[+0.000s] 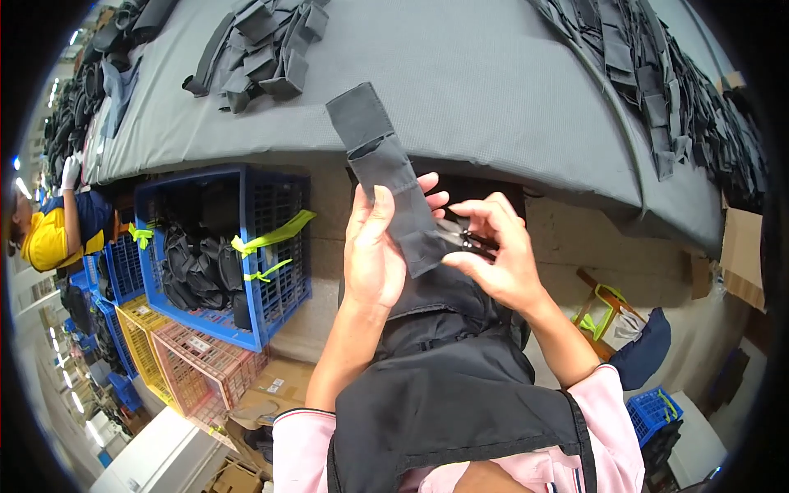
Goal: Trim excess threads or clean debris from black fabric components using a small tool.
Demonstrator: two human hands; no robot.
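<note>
A long dark grey fabric strip [385, 171] with folded, sewn sections lies across my left hand [370, 259]. My left thumb presses on it and the fingertips show at its far side. My right hand [503, 259] is closed around small thread snips [465, 238] with metal blades and dark handles. The blades are slightly blurred and point at the right edge of the strip, near its lower end. Whether they touch the fabric I cannot tell. Both hands are above my black apron [460, 386], in front of the table edge.
A grey cloth-covered table [444, 74] spans the far side, with fabric-strip piles at left [275, 49] and right [641, 74]. A blue crate [256, 316] of dark pieces stands at left, near pink [193, 353] and yellow [146, 329] crates. A person in yellow [57, 234] works far left.
</note>
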